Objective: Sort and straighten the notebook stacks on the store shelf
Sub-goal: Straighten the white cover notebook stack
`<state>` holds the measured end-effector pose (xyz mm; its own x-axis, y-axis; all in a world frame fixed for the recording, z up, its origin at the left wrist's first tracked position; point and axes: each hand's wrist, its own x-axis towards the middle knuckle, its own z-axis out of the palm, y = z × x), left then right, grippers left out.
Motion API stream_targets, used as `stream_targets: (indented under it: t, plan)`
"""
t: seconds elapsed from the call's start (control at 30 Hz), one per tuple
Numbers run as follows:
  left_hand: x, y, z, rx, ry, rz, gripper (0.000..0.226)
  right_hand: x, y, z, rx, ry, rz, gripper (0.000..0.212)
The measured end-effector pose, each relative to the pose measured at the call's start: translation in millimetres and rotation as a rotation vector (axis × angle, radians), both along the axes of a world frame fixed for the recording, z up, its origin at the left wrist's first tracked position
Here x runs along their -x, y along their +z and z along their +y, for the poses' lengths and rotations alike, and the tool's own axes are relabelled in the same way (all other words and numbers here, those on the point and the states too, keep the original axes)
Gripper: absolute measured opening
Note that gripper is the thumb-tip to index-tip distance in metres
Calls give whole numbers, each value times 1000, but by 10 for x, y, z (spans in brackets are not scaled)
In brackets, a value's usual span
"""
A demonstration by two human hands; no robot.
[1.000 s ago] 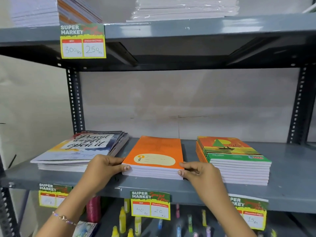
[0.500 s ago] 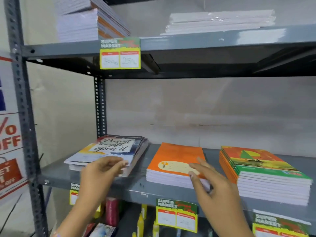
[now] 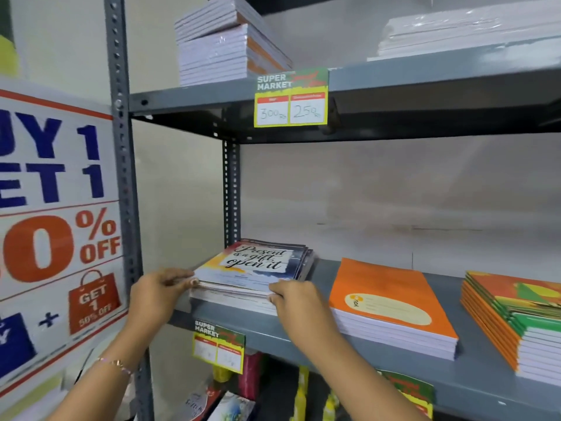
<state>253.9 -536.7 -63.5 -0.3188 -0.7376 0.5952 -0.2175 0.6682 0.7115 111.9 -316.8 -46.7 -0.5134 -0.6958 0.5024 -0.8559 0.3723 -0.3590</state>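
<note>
**A:** status on the shelf?

**B:** Both my hands are on the leftmost notebook stack [image 3: 255, 268], the one whose top cover reads "Present is a gift, open it". It sits at the left end of the grey middle shelf [image 3: 394, 364], right by the perforated rear upright [image 3: 231, 192].

**A:** grip?

**B:** Left hand [image 3: 156, 294] is at the stack's front-left corner, fingers curled onto the edge of the upper books. Right hand [image 3: 299, 305] is at the front-right corner, fingertips pressed on the front edge. Both are clasping the stack from the two sides.

**A:** is it square?

**B:** No. Covers are fanned at the back right and the layers at the front are stepped.

**A:** neighbours?

**B:** Orange notebook stack [image 3: 391, 305] is just right of my right hand, edges look even. Green-and-orange stack [image 3: 516, 317] is further right, partly cut off by the frame. No hand is on either.

**A:** anything else?

**B:** Shrink-wrapped notebook packs [image 3: 218, 47] are on the shelf above, over a 300/250 price tag [image 3: 290, 100]. A second price tag [image 3: 218, 347] hangs below my stack, its writing too blurred to read.
</note>
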Motion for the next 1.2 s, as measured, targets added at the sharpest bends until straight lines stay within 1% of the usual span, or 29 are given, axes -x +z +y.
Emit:
stream_targets:
  t: [0.1,0.17,0.23,0.33,0.43,0.5,0.57,0.63,0.73,0.9,1.03,1.2]
  plan:
    - [46,-6,-126,-77,-67,14,18,3,15,-57,-21,7,58,25]
    - [58,-28,-203,-153,-133,58,18,-1,26,-80,-7,19,51,25]
    - [61,-43,-251,-186,-166,78,18,6,34,-87,0,25,34,24]
    - [55,-67,-259,-152,-174,43,24,53,71,-94,10,28,-48,21]
    - [43,-95,-246,-179,-234,58,26,103,171,-104,0,50,-149,19]
    - [33,-96,-245,-235,-285,110,23,112,196,-102,45,41,-205,24]
    - [27,-97,-261,-288,-323,165,22,98,146,-89,97,3,-258,34]
    - [45,-92,-294,-324,-338,176,21,78,59,-87,121,-34,-280,39]
    - [89,-71,-320,-351,-360,171,19,67,-4,-94,161,-72,-255,36]
    - [127,-77,-367,-382,-376,173,18,53,-22,-62,155,-90,-196,22]
    - [106,-87,-404,-385,-385,162,22,53,-43,-65,162,-83,-162,20]
    - [108,-83,-437,-383,-391,135,26,76,-8,-68,134,-78,-190,22]
